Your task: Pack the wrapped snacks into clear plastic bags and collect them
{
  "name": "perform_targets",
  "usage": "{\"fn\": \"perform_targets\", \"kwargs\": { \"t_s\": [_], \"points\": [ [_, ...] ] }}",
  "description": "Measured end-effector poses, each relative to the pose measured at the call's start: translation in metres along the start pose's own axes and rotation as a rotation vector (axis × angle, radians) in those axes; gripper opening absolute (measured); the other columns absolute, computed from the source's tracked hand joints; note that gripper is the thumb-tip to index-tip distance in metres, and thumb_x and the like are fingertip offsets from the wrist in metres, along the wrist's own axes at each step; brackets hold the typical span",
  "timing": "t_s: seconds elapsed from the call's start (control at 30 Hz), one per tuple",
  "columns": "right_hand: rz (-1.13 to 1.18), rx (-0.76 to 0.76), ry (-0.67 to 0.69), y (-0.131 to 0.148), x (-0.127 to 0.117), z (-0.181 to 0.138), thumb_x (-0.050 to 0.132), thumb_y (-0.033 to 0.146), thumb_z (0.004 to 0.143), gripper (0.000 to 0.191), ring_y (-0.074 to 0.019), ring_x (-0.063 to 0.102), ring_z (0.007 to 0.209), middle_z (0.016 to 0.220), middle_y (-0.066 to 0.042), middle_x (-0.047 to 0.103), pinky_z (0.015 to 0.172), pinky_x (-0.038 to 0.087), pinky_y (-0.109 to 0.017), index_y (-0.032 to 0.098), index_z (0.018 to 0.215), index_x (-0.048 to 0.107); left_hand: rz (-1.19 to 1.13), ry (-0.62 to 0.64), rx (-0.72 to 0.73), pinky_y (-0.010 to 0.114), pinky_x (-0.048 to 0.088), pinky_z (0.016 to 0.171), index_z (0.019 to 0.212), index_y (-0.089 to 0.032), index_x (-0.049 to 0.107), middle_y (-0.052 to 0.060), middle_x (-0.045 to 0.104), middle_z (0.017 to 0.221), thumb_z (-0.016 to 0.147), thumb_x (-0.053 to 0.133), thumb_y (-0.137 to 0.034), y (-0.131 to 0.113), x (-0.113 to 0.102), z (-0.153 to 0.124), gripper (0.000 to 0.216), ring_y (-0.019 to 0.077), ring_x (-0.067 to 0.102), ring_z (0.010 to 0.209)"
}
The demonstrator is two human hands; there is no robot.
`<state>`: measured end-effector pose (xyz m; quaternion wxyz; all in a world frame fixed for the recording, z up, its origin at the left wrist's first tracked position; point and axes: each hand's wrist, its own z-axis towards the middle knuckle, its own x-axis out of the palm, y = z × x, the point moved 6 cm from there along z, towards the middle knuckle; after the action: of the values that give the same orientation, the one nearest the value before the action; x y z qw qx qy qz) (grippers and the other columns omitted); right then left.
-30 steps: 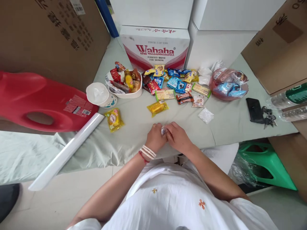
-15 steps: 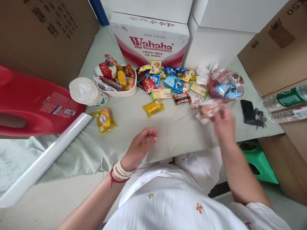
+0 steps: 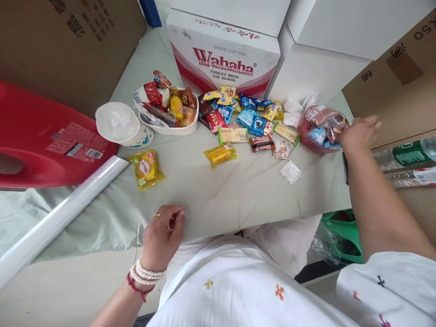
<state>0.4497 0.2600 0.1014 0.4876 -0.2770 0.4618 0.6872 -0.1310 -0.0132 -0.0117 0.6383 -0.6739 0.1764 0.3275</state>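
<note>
L hand (image 3: 163, 231) is hovering at the table (image 3: 204, 195) front edge, grip loosely curled, nothing seen in it. R hand (image 3: 359, 131) is touching the round red see-through plastic snack tub (image 3: 306, 141), which is lying just left of it. R grip half-curled, can't tell if pinching.

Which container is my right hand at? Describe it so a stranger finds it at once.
Start at the white Wahaha box at the back of the table, then follow the scattered snack packets to their right end. There, at the right hand, sits the red bowl: round, translucent red and heaped with wrapped snacks, whereas the other dish, at the left end, is white.
</note>
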Motion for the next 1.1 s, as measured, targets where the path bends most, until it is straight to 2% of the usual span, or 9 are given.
{"fn": "perform_targets", "kwargs": {
  "t_s": [0.07, 0.13, 0.2, 0.3, 0.43, 0.57, 0.7, 0.93, 1.1],
  "points": [
    [-0.072, 0.036, -0.129, 0.024, -0.016, -0.001, 0.054, 0.053, 0.099, 0.036, -0.0434, 0.035, 0.131, 0.138, -0.021, 0.050, 0.107, 0.032, -0.069, 0.023, 0.112, 0.068, 0.076, -0.069, 0.136, 0.031, 0.051, 0.065, 0.087, -0.022, 0.069, 0.006, 0.074, 0.084, 0.091, 0.058, -0.032, 0.002, 0.001, -0.002, 0.015, 0.0178, 0.064, 0.065],
    [-0.134, 0.013, -0.104, 0.056, -0.017, -0.007, 0.052, 0.044, 0.101, 0.031, -0.0390, 0.048, 0.125, 0.126, -0.018, 0.058, 0.106, 0.036, -0.063, 0.022, 0.113, 0.070, 0.114, -0.092, 0.217, 0.031, 0.052, 0.067, 0.087, -0.022, 0.069, 0.007, 0.075, 0.085, 0.091, 0.058, -0.028, 0.004, 0.005, -0.004, 0.014, 0.0194, 0.068, 0.071],
    [-0.144, -0.034, 0.105, 0.087, 0.003, -0.026, 0.051, 0.034, 0.100, 0.028, -0.0299, 0.061, 0.107, 0.107, -0.015, 0.066, 0.098, 0.043, -0.052, 0.019, 0.109, 0.072, 0.157, -0.104, 0.271, 0.031, 0.053, 0.069, 0.088, -0.023, 0.070, 0.007, 0.077, 0.087, 0.091, 0.058, -0.025, 0.004, 0.009, -0.006, 0.013, 0.0204, 0.071, 0.074],
    [-0.123, -0.008, 0.472, 0.104, 0.039, -0.080, 0.062, 0.027, 0.089, 0.014, -0.0213, 0.062, 0.076, 0.084, -0.008, 0.069, 0.077, 0.047, -0.038, 0.019, 0.093, 0.073, 0.184, -0.115, 0.341, 0.030, 0.054, 0.070, 0.089, -0.023, 0.070, 0.007, 0.078, 0.087, 0.092, 0.058, -0.021, 0.000, 0.011, -0.009, 0.012, 0.0202, 0.072, 0.075],
    [-0.065, -0.014, 0.706, 0.090, 0.061, -0.150, 0.067, 0.022, 0.074, 0.018, -0.0220, 0.063, 0.077, 0.088, -0.007, 0.069, 0.074, 0.048, -0.035, 0.020, 0.091, 0.072, 0.129, -0.095, 0.392, 0.029, 0.053, 0.067, 0.090, -0.022, 0.069, 0.006, 0.077, 0.086, 0.090, 0.060, -0.016, -0.003, 0.007, -0.011, 0.011, 0.0180, 0.070, 0.072],
    [0.078, 0.147, 0.573, 0.074, 0.055, -0.178, 0.061, 0.029, 0.081, 0.017, -0.0207, 0.063, 0.079, 0.092, -0.008, 0.069, 0.080, 0.050, -0.036, 0.020, 0.091, 0.072, -0.069, -0.044, 0.303, 0.027, 0.050, 0.064, 0.089, -0.021, 0.069, 0.005, 0.073, 0.085, 0.091, 0.060, -0.016, -0.010, 0.003, -0.007, 0.011, 0.0148, 0.065, 0.067],
    [0.486, 0.449, 0.423, 0.102, 0.061, -0.203, 0.074, 0.048, 0.080, 0.030, -0.0147, 0.054, 0.064, 0.076, -0.001, 0.065, 0.064, 0.046, -0.029, 0.020, 0.091, 0.070, -0.394, 0.099, 0.148, 0.026, 0.049, 0.063, 0.092, -0.020, 0.069, 0.004, 0.067, 0.086, 0.093, 0.062, -0.025, -0.038, 0.024, 0.002, 0.009, 0.0140, 0.060, 0.069],
    [1.031, 0.516, 0.684, 0.219, 0.099, -0.268, 0.083, 0.053, 0.080, 0.035, -0.0118, 0.048, 0.064, 0.072, 0.000, 0.062, 0.061, 0.039, -0.026, 0.020, 0.087, 0.074, -0.664, 0.409, -0.081, 0.026, 0.047, 0.068, 0.094, -0.019, 0.072, 0.005, 0.070, 0.092, 0.084, 0.073, -0.045, -0.095, 0.107, 0.016, 0.028, 0.0152, 0.062, 0.077],
    [1.226, 0.613, 0.692, 0.232, 0.098, -0.279, 0.085, 0.052, 0.078, 0.035, -0.0101, 0.041, 0.062, 0.068, 0.003, 0.052, 0.058, 0.035, -0.024, 0.021, 0.080, 0.070, -0.820, 0.441, -0.215, 0.026, 0.042, 0.064, 0.084, -0.017, 0.072, -0.001, 0.061, 0.070, 0.079, 0.077, -0.056, -0.086, 0.121, 0.018, 0.040, 0.0120, 0.051, 0.065]
  ]
}}
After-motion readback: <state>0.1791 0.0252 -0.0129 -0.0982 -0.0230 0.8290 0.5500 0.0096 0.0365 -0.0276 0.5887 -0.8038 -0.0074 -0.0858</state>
